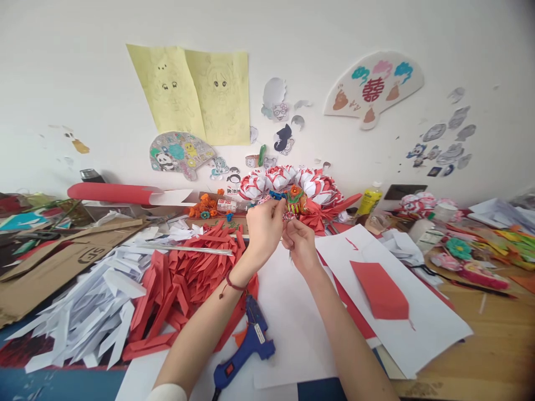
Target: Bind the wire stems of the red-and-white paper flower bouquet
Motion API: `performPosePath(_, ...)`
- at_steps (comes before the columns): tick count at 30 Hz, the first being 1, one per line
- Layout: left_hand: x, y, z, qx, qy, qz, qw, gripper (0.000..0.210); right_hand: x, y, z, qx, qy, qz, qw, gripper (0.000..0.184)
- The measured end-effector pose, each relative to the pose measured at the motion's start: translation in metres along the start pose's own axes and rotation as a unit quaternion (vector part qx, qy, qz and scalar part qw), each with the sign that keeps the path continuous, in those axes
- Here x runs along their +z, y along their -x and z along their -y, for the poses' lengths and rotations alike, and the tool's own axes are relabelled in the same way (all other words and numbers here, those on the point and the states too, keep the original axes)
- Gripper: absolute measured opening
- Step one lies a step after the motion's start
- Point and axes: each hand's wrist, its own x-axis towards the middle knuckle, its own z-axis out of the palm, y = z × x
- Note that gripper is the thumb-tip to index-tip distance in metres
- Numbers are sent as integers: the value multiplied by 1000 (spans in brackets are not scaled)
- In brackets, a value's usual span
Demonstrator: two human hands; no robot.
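My left hand (pixel 266 227) is closed in a pinch at a small blue flower (pixel 277 195), whose petals show just above the fingertips. Close beside it, my right hand (pixel 300 244) has its fingers closed around thin wire-like stems (pixel 290 256), the ends of which stick out below. Just beyond the fingertips are an orange flower (pixel 296 191) and a green-and-yellow striped piece (pixel 293 206); whether they join the held stems I cannot tell. Large red-and-white folded paper flowers (pixel 317 186) stand behind, with a red bow (pixel 320 214) at their right.
Folded white paper strips (pixel 96 301) and red ones (pixel 196 267) are heaped at left. A blue glue gun (pixel 244 348) lies on white sheets (pixel 296 317) near my forearms. A red paper piece (pixel 380 289) rests at right. A yellow bottle (pixel 370 199) stands near the wall.
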Motion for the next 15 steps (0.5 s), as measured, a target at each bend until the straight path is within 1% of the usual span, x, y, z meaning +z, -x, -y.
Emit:
performPosePath(3,0,1,0,5,0,0,1000,43,-1,-1,1,5,0,4,1000,33)
performPosePath(5,0,1,0,16,-15,8,1000,44,-3,-1,1,-7,13,-4,1000,33)
performPosePath(8,-2,0,-1,28,-63,38,997,44,-6,-2,1,-36,35,-15,999,32)
performPosePath(10,-4,0,-3,24,-93,60,994,43,-8,-2,0,-49,46,-10,998,32)
performPosePath(12,-6,0,-5,22,-109,75,991,42,-8,-2,-1,-53,54,-4,997,32)
performPosePath(15,-6,-2,-5,24,-137,83,987,40,-8,-3,-3,-48,64,-7,997,36)
